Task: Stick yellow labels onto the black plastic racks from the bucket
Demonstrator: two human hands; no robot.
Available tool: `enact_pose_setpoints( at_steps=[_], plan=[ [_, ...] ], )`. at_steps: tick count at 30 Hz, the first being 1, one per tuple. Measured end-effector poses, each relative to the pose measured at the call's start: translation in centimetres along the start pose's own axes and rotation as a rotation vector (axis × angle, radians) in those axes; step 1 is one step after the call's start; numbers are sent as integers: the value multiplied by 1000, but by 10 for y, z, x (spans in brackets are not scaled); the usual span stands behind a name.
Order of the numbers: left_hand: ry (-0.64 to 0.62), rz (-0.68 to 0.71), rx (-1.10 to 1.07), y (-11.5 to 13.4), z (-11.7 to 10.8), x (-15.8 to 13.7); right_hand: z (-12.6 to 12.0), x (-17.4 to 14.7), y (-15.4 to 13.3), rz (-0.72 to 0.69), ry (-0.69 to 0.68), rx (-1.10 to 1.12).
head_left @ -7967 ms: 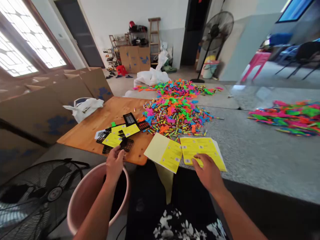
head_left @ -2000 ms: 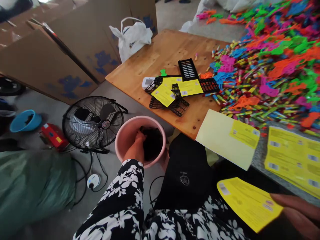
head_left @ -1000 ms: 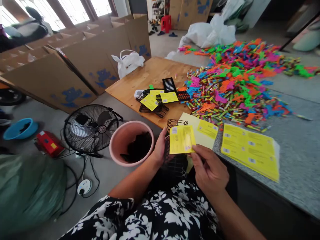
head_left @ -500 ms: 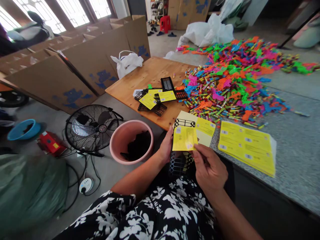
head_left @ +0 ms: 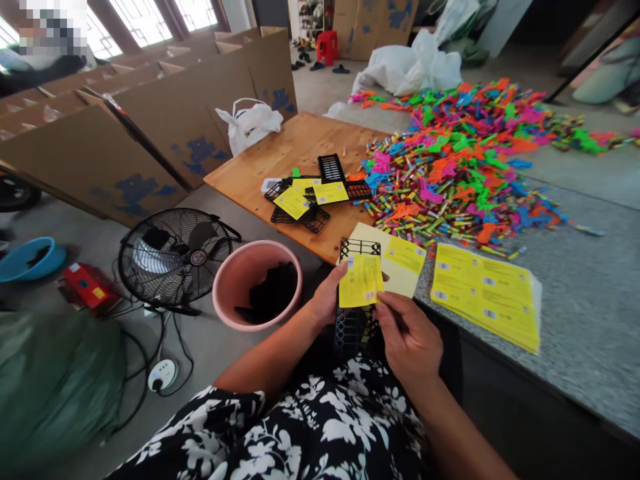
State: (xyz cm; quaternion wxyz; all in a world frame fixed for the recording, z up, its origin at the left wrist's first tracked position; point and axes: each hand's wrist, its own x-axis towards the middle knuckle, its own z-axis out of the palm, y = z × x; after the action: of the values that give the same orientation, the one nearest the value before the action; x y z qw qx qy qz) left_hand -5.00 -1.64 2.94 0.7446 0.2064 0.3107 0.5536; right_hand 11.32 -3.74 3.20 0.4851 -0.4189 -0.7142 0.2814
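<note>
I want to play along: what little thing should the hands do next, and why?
Maybe smooth the label down onto the frame with the right hand. The left hand holds the frame, and the label is over it, its lower corner pinched by the right hand.

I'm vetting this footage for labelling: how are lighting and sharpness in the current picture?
Head view: the windows are blown out toward white; head view: the green sack at lower left looks soft; head view: fine print on the yellow label in the right hand is too small to read.
</note>
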Motion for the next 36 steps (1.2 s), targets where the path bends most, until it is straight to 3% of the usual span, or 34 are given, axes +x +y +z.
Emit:
enact_pose_setpoints(
  at_steps=[7, 9, 12, 15, 20, 23, 27, 32, 36],
  plan=[
    [-55, 30, -22, 9, -10, 3, -3, 5, -7, -17, -98, 23],
    [-44, 34, -23, 11, -13, 4, -5, 5, -6, 64, -100, 1],
    [-5, -8, 21, 10, -16, 4, -5, 8, -2, 306, -31, 31],
    [91, -45, 118, 6, -17, 4, -4, 17, 3, 498, -139, 222],
    [166, -65, 210, 1, -19, 4, -3, 22, 14, 625, -274, 557],
    [117, -65, 255, 1, -21, 4, -2, 20, 20, 694, -313, 617],
    [111, -87, 315, 1, -18, 8, 3, 19, 26, 702, -359, 613],
    [468, -157, 232, 2, -11, 18, 3, 16, 28, 600, -493, 700],
    [511, -208, 197, 2, -10, 22, -4, 14, 31, 564, -583, 735]
  ],
)
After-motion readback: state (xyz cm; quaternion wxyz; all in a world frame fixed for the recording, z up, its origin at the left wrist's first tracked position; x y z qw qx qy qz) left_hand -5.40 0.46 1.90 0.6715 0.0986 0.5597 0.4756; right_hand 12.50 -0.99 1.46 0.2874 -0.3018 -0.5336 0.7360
